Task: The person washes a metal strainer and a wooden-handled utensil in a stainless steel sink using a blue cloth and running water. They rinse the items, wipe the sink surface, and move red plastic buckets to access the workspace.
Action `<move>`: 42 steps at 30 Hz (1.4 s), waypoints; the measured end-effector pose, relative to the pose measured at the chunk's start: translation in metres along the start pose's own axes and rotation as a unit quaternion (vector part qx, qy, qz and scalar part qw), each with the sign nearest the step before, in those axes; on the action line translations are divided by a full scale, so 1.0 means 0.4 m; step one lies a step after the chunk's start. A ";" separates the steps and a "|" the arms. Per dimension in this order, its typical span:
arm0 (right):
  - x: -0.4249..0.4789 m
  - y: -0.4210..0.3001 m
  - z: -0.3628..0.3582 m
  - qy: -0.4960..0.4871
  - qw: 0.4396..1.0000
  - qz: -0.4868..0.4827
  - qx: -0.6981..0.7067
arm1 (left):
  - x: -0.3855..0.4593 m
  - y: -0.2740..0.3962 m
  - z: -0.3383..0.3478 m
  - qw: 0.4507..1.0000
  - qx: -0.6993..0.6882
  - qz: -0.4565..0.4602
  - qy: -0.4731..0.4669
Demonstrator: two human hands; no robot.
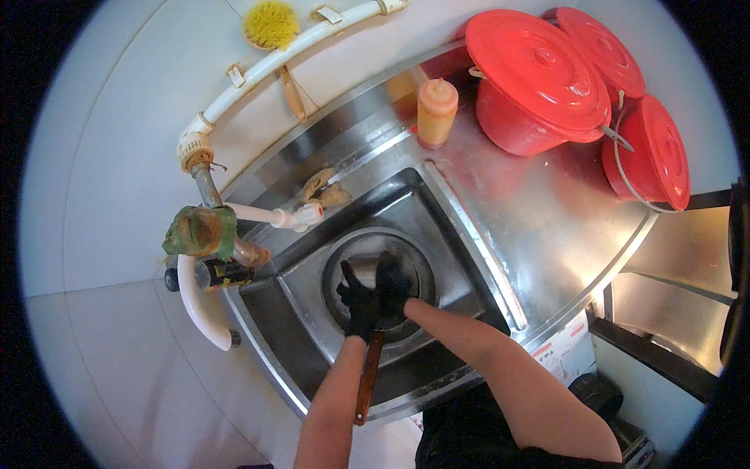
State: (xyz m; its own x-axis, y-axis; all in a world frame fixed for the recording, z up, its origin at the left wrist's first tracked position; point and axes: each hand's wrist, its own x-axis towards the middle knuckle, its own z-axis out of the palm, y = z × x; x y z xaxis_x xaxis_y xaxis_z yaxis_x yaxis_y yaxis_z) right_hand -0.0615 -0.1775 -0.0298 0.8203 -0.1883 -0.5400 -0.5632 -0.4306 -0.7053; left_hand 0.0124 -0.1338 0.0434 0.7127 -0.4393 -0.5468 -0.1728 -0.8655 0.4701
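Observation:
A round dark metal pan (pixel 332 305) sits in the stainless steel sink basin (pixel 310 302). Its long brown wooden handle (pixel 369 381) points back towards me over the sink's front edge. My left hand (pixel 360 302), in a black glove, is over the pan with at least two fingers spread. Against it, my right hand (pixel 394 287), also black-gloved, reaches down into the pan. Black gloves on a dark surface blend together, so whether either hand holds something is hidden. A pale grey patch shows between the hands, too unclear to name.
On the steel drainboard (pixel 510 217) stand a squeeze bottle (pixel 438 114) and red lidded buckets (pixel 527 111). A faucet with green wrapping (pixel 202 231) and a white valve pipe (pixel 275 217) overhang the left side. A crumpled brown cloth (pixel 325 190) lies behind the basin; a yellow brush (pixel 270 24) hangs above.

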 end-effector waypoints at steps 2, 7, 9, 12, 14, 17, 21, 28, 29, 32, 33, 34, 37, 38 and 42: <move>-0.009 -0.036 -0.036 -0.007 0.997 -0.046 0.059 | 0.011 -0.035 -0.010 0.998 0.064 -0.010 0.001; -0.004 -0.055 -0.025 0.024 0.995 -0.007 0.096 | 0.169 -0.078 -0.073 0.960 0.223 0.075 -0.155; 0.025 -0.019 0.001 -0.002 0.998 0.008 0.065 | 0.099 -0.011 -0.044 0.983 0.172 -0.001 -0.060; 0.062 0.071 0.055 -0.064 0.997 -0.017 0.043 | 0.009 0.000 0.005 0.999 0.053 0.008 0.007; 0.056 0.079 0.052 -0.059 0.985 -0.081 0.140 | 0.019 -0.001 -0.004 0.997 0.074 0.004 -0.017; -0.009 -0.100 -0.058 -0.100 0.990 -0.082 -0.049 | 0.081 -0.004 -0.127 0.970 0.203 0.008 -0.134; 0.000 -0.081 -0.067 0.029 0.996 -0.065 -0.059 | 0.111 -0.025 -0.083 0.995 0.083 0.052 -0.035; 0.001 -0.074 -0.060 0.037 0.998 -0.042 0.002 | 0.082 -0.077 -0.045 0.994 0.065 0.086 0.026; -0.036 -0.127 -0.108 0.001 0.999 -0.039 0.019 | 0.111 -0.101 -0.084 0.989 0.112 0.098 0.007; -0.067 -0.168 -0.179 -0.019 0.999 -0.007 -0.028 | 0.093 -0.044 -0.105 0.992 0.110 0.064 -0.007; -0.045 -0.154 -0.168 0.014 0.995 -0.006 -0.099 | 0.076 -0.023 -0.091 0.995 0.079 0.067 0.011; -0.011 -0.090 -0.091 0.127 0.978 -0.010 -0.167 | 0.061 0.001 -0.063 0.996 0.047 0.073 0.024; 0.032 -0.053 -0.036 0.181 0.982 0.017 -0.055 | 0.005 -0.024 -0.016 0.992 0.010 0.102 0.067; 0.030 -0.041 -0.034 0.152 0.988 0.005 -0.018 | 0.004 -0.024 -0.015 0.993 0.044 0.091 0.056; -0.034 -0.144 -0.115 0.036 0.995 -0.094 -0.002 | 0.147 -0.155 -0.087 0.980 0.113 0.125 -0.107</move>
State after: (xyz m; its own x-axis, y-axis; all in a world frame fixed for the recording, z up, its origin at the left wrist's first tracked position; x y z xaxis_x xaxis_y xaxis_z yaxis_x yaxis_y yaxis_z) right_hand -0.0358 -0.1907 0.0393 0.9160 -0.1667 -0.3650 -0.3993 -0.4682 -0.7883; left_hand 0.0888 -0.0975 0.0061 0.4740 -0.6646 -0.5776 -0.4876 -0.7444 0.4563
